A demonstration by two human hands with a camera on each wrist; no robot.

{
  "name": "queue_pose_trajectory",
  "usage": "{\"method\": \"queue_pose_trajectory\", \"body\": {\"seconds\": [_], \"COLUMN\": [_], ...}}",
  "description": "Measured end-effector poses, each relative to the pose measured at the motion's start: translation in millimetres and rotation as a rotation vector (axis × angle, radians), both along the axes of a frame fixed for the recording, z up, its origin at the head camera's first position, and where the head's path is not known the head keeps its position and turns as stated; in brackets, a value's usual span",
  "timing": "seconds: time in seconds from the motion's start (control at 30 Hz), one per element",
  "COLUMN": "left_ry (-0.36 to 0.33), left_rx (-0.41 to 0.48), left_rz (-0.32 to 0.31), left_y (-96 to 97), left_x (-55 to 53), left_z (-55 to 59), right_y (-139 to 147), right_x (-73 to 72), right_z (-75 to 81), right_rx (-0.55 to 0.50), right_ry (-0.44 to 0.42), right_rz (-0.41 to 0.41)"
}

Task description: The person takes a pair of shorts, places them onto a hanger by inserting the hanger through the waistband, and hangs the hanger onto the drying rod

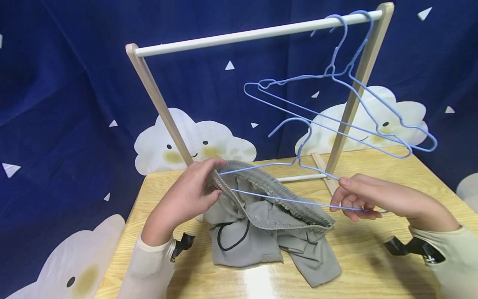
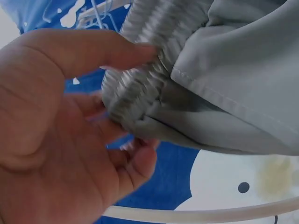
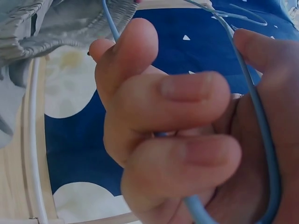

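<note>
Grey pants [image 1: 242, 247] with a gathered elastic waistband and a black cord loop are bunched on the table, the waist opening lifted. At the opening's left side, my left hand [image 1: 186, 195] pinches the waistband [image 2: 140, 93] between thumb and fingers. A blue wire hanger [image 1: 300, 151] has its left end inside the waist opening, its hook pointing up and left. My right hand [image 1: 362, 197] grips the hanger's right end, fingers curled round the lower bar and thumb on the sloping shoulder wire. The hanger's left tip is hidden by the cloth.
Behind the pants stands a wooden rack with a white rail [image 1: 231, 38]. Two more blue hangers [image 1: 367, 99] hang at the rail's right end, above my right hand. A wood-grain table [image 1: 392, 257] lies beneath, and a dark blue curtain [image 1: 74, 104] with clouds forms the backdrop.
</note>
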State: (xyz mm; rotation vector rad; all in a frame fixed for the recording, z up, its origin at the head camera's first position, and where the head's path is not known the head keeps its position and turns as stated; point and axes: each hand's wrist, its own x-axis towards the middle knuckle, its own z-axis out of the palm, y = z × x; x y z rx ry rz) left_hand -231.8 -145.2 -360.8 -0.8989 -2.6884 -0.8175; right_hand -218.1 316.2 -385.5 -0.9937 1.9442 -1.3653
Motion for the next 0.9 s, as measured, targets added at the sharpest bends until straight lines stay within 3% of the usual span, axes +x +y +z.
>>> {"method": "queue_pose_trajectory", "body": {"seconds": [0.17,0.3,0.47,0.63,0.9], "left_ry": [0.132,0.115,0.088,0.123,0.178], "left_rx": [-0.014,0.025,0.109,0.169,0.182], "left_rz": [-0.1,-0.108,-0.063,-0.024,-0.122], "left_y": [4.1,4.1,4.0,4.2,10.5], "left_x": [-1.4,-0.9,-1.3,-2.1,0.9], "left_z": [-2.2,-1.9,-0.7,-0.3,-4.8], "right_y": [-3,-4,-4,-5,-15], "right_x": [0.3,0.5,0.3,0.9,2.7], "right_z": [-1.4,-1.6,-2.0,-2.4,-0.8], "right_rx": [0.003,0.007,0.018,0.015,0.016], "right_ry": [0.005,0.006,0.03,0.038,0.051], "right_rz": [0.002,0.0,-0.014,-0.018,-0.025]}}
